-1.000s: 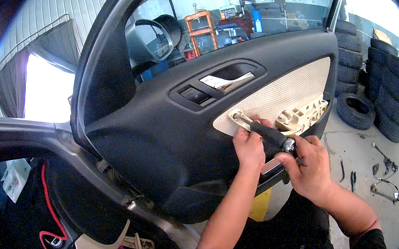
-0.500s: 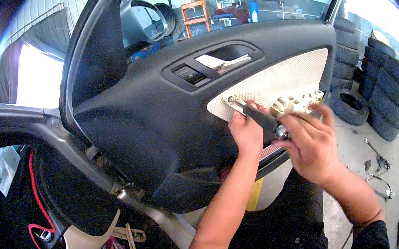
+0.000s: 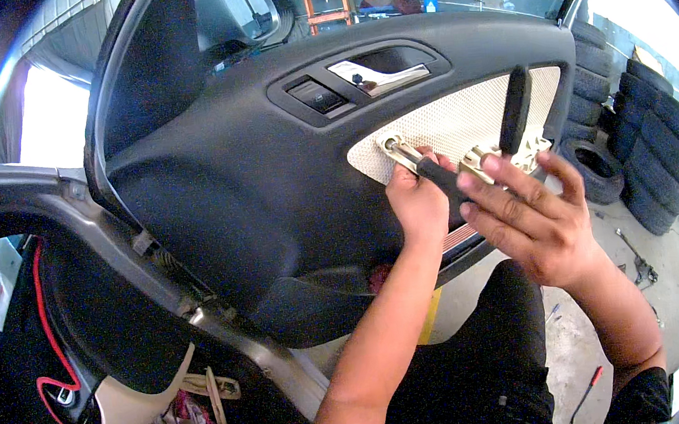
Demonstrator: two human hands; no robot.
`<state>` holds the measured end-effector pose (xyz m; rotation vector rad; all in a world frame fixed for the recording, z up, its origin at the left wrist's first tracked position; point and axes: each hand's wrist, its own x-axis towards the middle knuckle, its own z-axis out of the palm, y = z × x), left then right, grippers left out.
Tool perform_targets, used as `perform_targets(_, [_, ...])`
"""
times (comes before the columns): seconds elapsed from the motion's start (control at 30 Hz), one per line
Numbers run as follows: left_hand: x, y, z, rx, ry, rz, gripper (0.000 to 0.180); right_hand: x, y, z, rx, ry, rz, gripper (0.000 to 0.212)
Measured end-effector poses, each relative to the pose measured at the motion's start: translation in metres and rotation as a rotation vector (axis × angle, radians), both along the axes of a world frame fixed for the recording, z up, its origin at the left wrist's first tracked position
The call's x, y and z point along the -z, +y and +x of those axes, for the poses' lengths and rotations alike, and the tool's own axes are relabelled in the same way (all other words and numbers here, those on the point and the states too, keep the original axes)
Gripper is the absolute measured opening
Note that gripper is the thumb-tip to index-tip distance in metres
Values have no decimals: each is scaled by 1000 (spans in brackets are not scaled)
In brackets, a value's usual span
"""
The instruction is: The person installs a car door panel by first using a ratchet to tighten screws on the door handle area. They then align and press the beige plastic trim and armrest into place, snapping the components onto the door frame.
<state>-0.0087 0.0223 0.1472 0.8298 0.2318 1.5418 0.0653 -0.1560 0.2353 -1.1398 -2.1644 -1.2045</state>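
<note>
Car repair workshop, shown by an open car door (image 3: pixel 191 194), stacked black tyres (image 3: pixel 664 148), an orange shop press (image 3: pixel 327 17) and concrete floor (image 3: pixel 573 349).

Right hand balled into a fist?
No, the right hand is open and spread out in front of the cream bracket.

Blk door panel (image 3: pixel 191 194) w/ cream mesh-pattern insert (image 3: pixel 454 123), silver hndl (image 3: pixel 384 80), blk-&-silver tool (image 3: pixel 435 173), red piping (image 3: pixel 40 294).
</note>
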Motion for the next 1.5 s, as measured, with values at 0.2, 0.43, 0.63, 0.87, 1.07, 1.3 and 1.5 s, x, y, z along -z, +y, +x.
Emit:
perform_targets(0.2, [0, 1, 1, -103, 47, 10, 6, 0, 4, -16, 234, 752, -361, 35])
perform_targets(0.43, [3, 4, 3, -90, 58, 22, 5, -10, 5, -15, 53, 12, 122, 32])
perform_targets(0.63, [6, 6, 4, -74, 89, 9, 6, 5, 4, -15, 136, 226, -38, 31])
perform_targets(0.87, [1, 2, 3, -99, 14, 54, 4, 7, 4, -12, 55, 298, -101, 30])
perform_targets(1.07, [3, 2, 1, -18, -38, 24, 8, 9, 1, -23, 214, 120, -12, 28])
perform_targets(1.3, [-3, 0, 2, -137, 52, -23, 6, 2, 9, -19, 64, 413, -116, 40])
perform_targets(1.5, [9, 5, -1, 135, -134, -59, 2, 13, 8, -8, 2, 223, 46, 29])
